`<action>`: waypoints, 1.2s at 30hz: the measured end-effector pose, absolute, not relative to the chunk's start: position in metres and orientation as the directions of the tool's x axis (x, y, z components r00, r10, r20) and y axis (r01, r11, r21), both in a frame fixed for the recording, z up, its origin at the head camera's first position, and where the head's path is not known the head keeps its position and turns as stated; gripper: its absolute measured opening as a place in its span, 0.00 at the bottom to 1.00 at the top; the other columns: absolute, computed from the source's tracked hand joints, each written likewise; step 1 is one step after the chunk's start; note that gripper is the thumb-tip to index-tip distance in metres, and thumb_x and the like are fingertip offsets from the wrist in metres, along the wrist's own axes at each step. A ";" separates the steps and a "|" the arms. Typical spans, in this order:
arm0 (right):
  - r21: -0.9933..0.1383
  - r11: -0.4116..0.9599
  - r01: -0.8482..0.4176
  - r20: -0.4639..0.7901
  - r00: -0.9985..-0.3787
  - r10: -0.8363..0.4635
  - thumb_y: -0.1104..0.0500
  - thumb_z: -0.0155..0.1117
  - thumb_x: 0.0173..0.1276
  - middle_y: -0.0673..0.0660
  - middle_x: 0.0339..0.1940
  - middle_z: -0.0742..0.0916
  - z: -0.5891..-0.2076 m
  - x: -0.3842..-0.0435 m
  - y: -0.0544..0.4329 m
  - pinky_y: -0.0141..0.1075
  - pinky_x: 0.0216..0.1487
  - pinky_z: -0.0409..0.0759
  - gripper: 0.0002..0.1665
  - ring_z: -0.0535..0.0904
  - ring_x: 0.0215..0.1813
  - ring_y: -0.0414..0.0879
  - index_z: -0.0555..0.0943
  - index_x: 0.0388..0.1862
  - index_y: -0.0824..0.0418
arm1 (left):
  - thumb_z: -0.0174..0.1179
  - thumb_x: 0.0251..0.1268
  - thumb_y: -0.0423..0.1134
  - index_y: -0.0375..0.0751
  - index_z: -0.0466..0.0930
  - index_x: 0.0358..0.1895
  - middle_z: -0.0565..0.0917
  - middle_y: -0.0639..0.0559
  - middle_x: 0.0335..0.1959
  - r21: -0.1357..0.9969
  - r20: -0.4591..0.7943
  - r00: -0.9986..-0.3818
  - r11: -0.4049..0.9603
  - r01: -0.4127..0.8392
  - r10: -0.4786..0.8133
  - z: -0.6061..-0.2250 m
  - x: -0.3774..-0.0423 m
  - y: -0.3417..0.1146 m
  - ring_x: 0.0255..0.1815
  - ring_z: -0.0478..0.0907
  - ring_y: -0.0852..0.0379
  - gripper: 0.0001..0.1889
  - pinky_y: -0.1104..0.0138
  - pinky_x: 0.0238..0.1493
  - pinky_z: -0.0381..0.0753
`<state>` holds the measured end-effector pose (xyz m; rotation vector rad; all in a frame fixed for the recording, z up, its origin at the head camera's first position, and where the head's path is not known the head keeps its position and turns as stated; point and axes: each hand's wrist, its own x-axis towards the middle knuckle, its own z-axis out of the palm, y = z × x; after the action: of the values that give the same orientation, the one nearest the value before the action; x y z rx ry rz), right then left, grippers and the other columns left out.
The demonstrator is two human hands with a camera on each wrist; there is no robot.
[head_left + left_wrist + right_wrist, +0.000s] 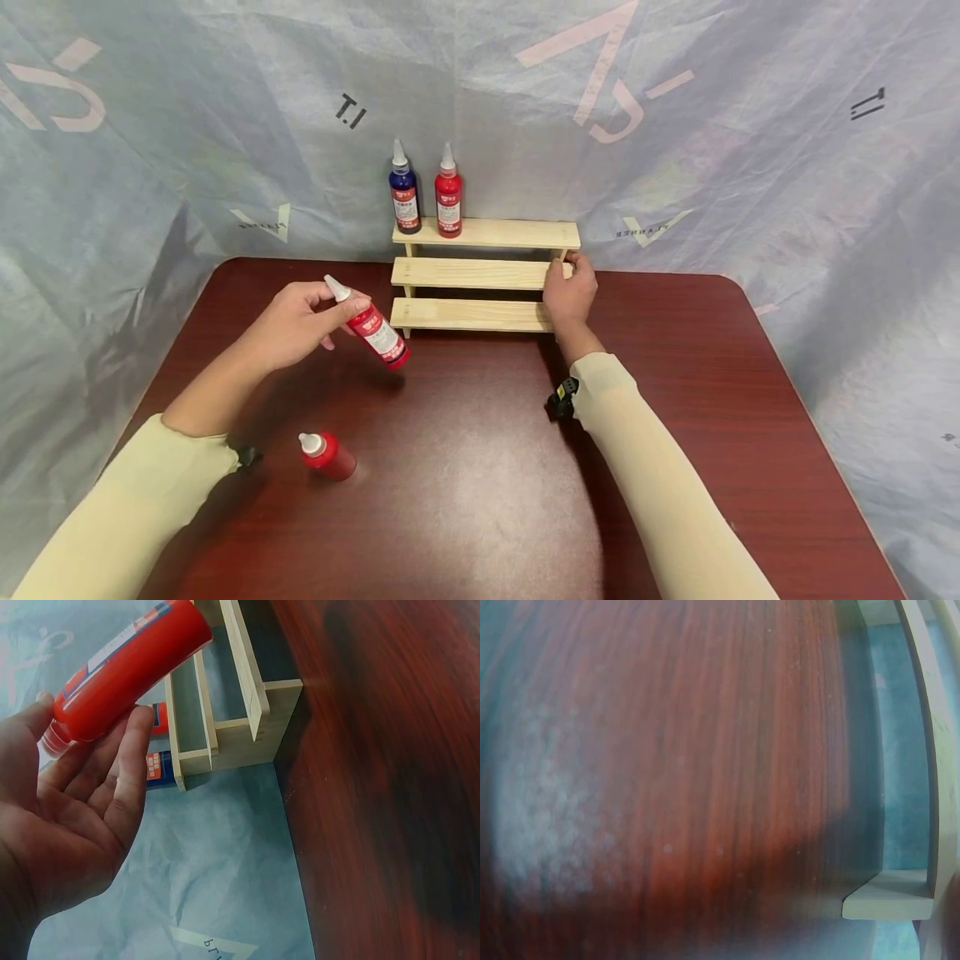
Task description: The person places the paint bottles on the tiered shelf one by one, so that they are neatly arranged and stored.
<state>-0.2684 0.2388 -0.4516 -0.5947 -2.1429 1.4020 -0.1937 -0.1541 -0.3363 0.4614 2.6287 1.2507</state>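
My left hand [303, 323] pinches a red squeeze bottle [377, 332] near its white nozzle, tilted and held above the table in front of the rack's left end. In the left wrist view the bottle [131, 671] lies between thumb and fingers. My right hand [572, 290] grips the right end of a three-step wooden rack [472, 273]. On the top step stand a blue bottle [405, 198] at the left and a red bottle [448, 202] beside it, both upright. Another red bottle [330, 456] with a white nozzle stands on the table near my left forearm.
The dark red-brown table [465, 467] has rounded back corners. Behind it hangs a grey printed sheet [480, 92], close to the back of the rack. A black wrist camera [562, 400] sits at my right cuff.
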 end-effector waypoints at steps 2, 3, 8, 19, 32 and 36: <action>-0.923 0.375 0.082 0.178 -0.775 0.606 0.56 0.59 0.78 0.66 0.65 0.85 -0.452 -0.269 0.239 0.47 0.76 0.74 0.20 0.78 0.73 0.57 0.81 0.60 0.68 | 0.63 0.77 0.54 0.44 0.88 0.59 0.90 0.42 0.53 0.790 -0.031 -0.931 0.579 0.200 0.363 -0.337 -0.196 -0.152 0.33 0.83 0.60 0.21 0.62 0.31 0.87; -0.923 0.377 0.081 0.179 -0.775 0.606 0.56 0.59 0.78 0.66 0.65 0.85 -0.453 -0.269 0.239 0.47 0.76 0.74 0.20 0.78 0.73 0.57 0.81 0.60 0.68 | 0.63 0.77 0.54 0.44 0.88 0.60 0.90 0.43 0.55 0.795 -0.023 -0.932 0.571 0.203 0.363 -0.337 -0.197 -0.151 0.33 0.82 0.61 0.20 0.61 0.31 0.87; -0.922 0.380 0.078 0.186 -0.771 0.609 0.55 0.59 0.78 0.65 0.65 0.85 -0.452 -0.269 0.240 0.47 0.76 0.74 0.21 0.78 0.73 0.57 0.81 0.60 0.68 | 0.63 0.77 0.54 0.43 0.89 0.57 0.90 0.42 0.54 0.815 -0.003 -0.945 0.548 0.187 0.327 -0.334 -0.200 -0.145 0.29 0.82 0.57 0.20 0.62 0.31 0.86; -0.923 0.379 0.069 0.187 -0.781 0.596 0.56 0.59 0.78 0.66 0.65 0.85 -0.453 -0.269 0.239 0.48 0.75 0.75 0.20 0.78 0.73 0.57 0.81 0.60 0.68 | 0.62 0.77 0.57 0.36 0.87 0.53 0.92 0.44 0.44 0.853 -0.033 -0.953 0.505 0.129 0.300 -0.335 -0.209 -0.138 0.36 0.87 0.64 0.25 0.58 0.34 0.90; -0.919 0.385 0.080 0.185 -0.776 0.603 0.56 0.59 0.78 0.66 0.64 0.85 -0.453 -0.269 0.240 0.49 0.74 0.75 0.19 0.79 0.70 0.58 0.81 0.59 0.68 | 0.63 0.76 0.57 0.36 0.87 0.51 0.91 0.53 0.38 0.879 -0.006 -0.945 0.452 0.150 0.327 -0.329 -0.219 -0.120 0.38 0.89 0.55 0.24 0.58 0.30 0.90; -0.921 0.382 0.077 0.184 -0.778 0.600 0.55 0.59 0.78 0.66 0.64 0.85 -0.453 -0.268 0.240 0.49 0.73 0.75 0.19 0.79 0.70 0.59 0.81 0.59 0.67 | 0.62 0.77 0.56 0.36 0.87 0.51 0.91 0.53 0.38 0.870 -0.004 -0.942 0.465 0.162 0.337 -0.326 -0.221 -0.116 0.36 0.88 0.58 0.23 0.58 0.30 0.90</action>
<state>-0.2682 0.2396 -0.4529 -0.5811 -2.1488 1.3934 -0.2213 -0.1165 -0.3262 0.4363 2.5348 1.4761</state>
